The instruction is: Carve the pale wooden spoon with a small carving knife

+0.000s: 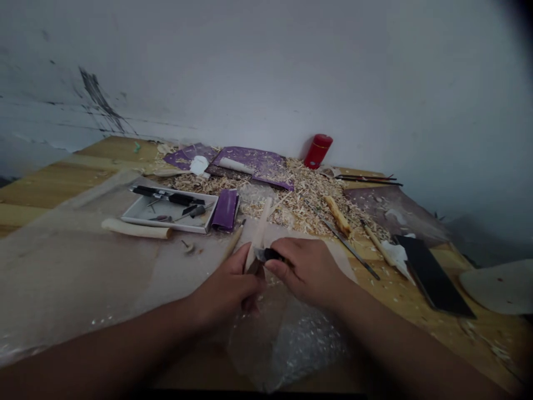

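Note:
A pale, narrow piece of wood (260,225) points away from me at the middle of the table. My left hand (233,283) is closed around its near end. My right hand (310,269) is closed on the black handle of a small knife (270,254). The knife's short metal blade touches or lies just over the wood beside my left fingers. Clear plastic wrap (308,339) lies beneath both hands. The lower fingers of my left hand are partly in shadow.
Beyond my hands lie wood shavings (308,191), purple sheets (254,161) and a red container (318,151). A white tray (187,226) of tools and a curved pale stick (135,228) are left; a metal file (352,249) and dark flat block (433,275) are right.

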Available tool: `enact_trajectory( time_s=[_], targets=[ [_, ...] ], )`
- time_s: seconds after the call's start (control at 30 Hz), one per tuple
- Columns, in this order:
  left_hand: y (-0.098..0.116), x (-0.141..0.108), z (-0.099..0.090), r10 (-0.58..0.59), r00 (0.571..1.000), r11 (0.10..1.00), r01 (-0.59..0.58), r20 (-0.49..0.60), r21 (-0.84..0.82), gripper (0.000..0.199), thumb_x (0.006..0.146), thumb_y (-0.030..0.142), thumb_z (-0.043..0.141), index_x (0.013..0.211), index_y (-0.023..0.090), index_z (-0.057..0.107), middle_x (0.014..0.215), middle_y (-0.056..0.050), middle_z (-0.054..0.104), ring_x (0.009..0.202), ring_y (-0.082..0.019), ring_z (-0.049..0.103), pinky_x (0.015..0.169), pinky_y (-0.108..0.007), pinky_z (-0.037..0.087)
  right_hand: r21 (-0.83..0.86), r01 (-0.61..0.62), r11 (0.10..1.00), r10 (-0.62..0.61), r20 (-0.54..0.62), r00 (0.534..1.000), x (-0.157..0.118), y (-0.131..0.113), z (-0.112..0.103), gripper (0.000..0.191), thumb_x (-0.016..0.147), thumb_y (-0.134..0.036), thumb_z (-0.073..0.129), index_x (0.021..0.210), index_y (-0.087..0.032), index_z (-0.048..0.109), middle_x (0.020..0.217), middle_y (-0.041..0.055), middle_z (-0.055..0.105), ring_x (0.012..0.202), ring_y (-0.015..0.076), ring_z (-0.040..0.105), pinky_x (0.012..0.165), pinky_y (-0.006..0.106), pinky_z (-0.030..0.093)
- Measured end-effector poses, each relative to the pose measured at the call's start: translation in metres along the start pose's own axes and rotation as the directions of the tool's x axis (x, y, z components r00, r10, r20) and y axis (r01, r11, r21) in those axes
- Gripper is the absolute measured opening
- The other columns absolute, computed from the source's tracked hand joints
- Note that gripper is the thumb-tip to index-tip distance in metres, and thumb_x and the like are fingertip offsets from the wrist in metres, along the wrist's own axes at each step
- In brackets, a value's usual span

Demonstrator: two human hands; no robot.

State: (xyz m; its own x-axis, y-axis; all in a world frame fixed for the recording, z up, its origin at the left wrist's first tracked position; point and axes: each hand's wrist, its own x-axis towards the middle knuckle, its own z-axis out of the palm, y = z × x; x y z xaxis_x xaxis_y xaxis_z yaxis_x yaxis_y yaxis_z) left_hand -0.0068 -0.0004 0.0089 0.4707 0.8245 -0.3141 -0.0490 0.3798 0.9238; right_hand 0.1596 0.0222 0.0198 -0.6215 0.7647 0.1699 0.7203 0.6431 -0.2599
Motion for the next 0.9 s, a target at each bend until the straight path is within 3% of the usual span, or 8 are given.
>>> enact_trajectory(
  time_s=[0.1,0.27,0.43,0.67,0.8,0.9],
  targets=[
    [0.002,0.000,0.002,-0.017,0.999,0.997,0.020,-0.044,0.075,0.026,0.065,0.007,0.044,0.088,0.019,0.041,0.052,0.009,0.039,0.040,-0.005,0.038,0.040,-0.018,0.041,-0.017,0.018,1.000,-0.018,0.030,0.999,0.000,-0.004,-0.001,0.039,0.085,-0.047,0.025,0.077,-0.018,0.049,0.069,0.0019,0.055,0.063,0.0136,0.050,0.056,0.024,0.028],
    [0.005,-0.002,0.006,0.015,0.994,0.966,0.014,-0.110,0.260,0.010,0.067,0.011,0.042,0.073,0.018,0.039,0.048,0.009,0.038,0.040,-0.007,0.041,0.036,-0.017,0.040,-0.072,0.026,0.997,-0.024,0.031,0.999,-0.001,-0.004,-0.002,0.041,0.084,-0.049,0.023,0.078,-0.018,0.049,0.070,0.0028,0.056,0.064,0.0147,0.050,0.057,0.025,0.027],
    [0.005,-0.005,0.007,0.002,0.994,0.957,0.030,-0.111,0.290,0.010,0.066,0.010,0.039,0.070,0.019,0.037,0.047,0.009,0.036,0.039,-0.007,0.041,0.037,-0.018,0.039,-0.149,0.017,0.989,-0.017,0.001,1.000,-0.001,0.003,-0.003,0.042,0.084,-0.050,0.023,0.079,-0.019,0.050,0.070,0.0029,0.057,0.064,0.0146,0.050,0.056,0.024,0.025],
    [0.000,-0.003,0.008,-0.132,0.990,0.981,0.136,-0.041,0.136,0.011,0.062,0.011,0.039,0.068,0.020,0.035,0.045,0.010,0.033,0.035,-0.005,0.032,0.035,-0.019,0.038,-0.294,-0.132,0.947,0.085,-0.167,0.982,0.002,0.021,-0.007,0.042,0.084,-0.050,0.024,0.079,-0.019,0.052,0.070,0.0020,0.057,0.064,0.0145,0.051,0.052,0.024,0.022],
    [0.000,-0.005,0.010,-0.158,0.988,0.986,0.157,0.000,0.055,0.012,0.060,0.011,0.040,0.067,0.019,0.036,0.049,0.009,0.037,0.035,-0.004,0.034,0.038,-0.021,0.042,-0.325,-0.344,0.881,0.244,-0.310,0.919,0.004,0.036,-0.013,0.041,0.084,-0.050,0.025,0.079,-0.020,0.052,0.068,0.0023,0.058,0.061,0.0148,0.051,0.048,0.023,0.018],
    [0.001,-0.006,0.010,-0.145,0.989,0.989,0.145,0.003,0.033,0.015,0.058,0.009,0.041,0.068,0.019,0.038,0.052,0.009,0.040,0.034,-0.003,0.033,0.038,-0.020,0.042,-0.218,-0.403,0.889,0.309,-0.364,0.879,0.003,0.043,-0.016,0.039,0.084,-0.048,0.025,0.079,-0.019,0.051,0.066,0.0021,0.057,0.058,0.0143,0.050,0.047,0.023,0.019]
  ],
)
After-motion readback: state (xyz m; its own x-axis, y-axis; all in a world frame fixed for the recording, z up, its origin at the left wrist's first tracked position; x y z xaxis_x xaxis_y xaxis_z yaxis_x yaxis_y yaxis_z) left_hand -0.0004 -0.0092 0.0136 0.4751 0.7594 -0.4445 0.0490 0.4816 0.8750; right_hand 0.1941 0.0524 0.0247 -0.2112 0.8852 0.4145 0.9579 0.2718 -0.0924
